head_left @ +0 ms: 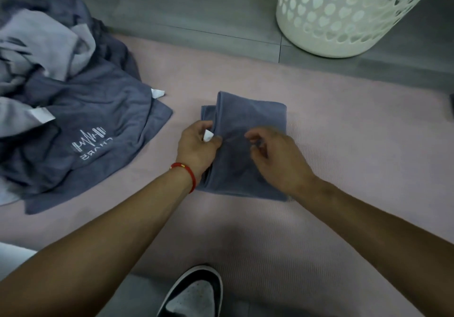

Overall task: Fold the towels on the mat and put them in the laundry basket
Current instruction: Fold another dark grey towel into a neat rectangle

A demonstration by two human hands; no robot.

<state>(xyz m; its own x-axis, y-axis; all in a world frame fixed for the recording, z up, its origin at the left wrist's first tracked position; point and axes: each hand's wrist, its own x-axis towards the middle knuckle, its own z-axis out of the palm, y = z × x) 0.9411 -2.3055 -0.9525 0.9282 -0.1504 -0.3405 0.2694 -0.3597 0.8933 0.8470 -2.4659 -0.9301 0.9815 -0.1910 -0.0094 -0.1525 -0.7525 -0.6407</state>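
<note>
At 6 o'clock, closest of all, a shoe (194,292) sits at the edge of the pink mat (319,218). In the middle of the mat lies one blue towel (248,120), already folded small. The left hand (196,147) pinches its left edge by the little white tag, thumb and fingers closed on the cloth. The right hand (277,154) rests over the top of the towel with its fingers loosely curled and apart, holding nothing I can see. So this towel looks almost done, but it is not in the basket. At 10 o'clock a messy pile of towels (68,100) waits to be folded. At 1 o'clock stands the white laundry basket (344,12).
</note>
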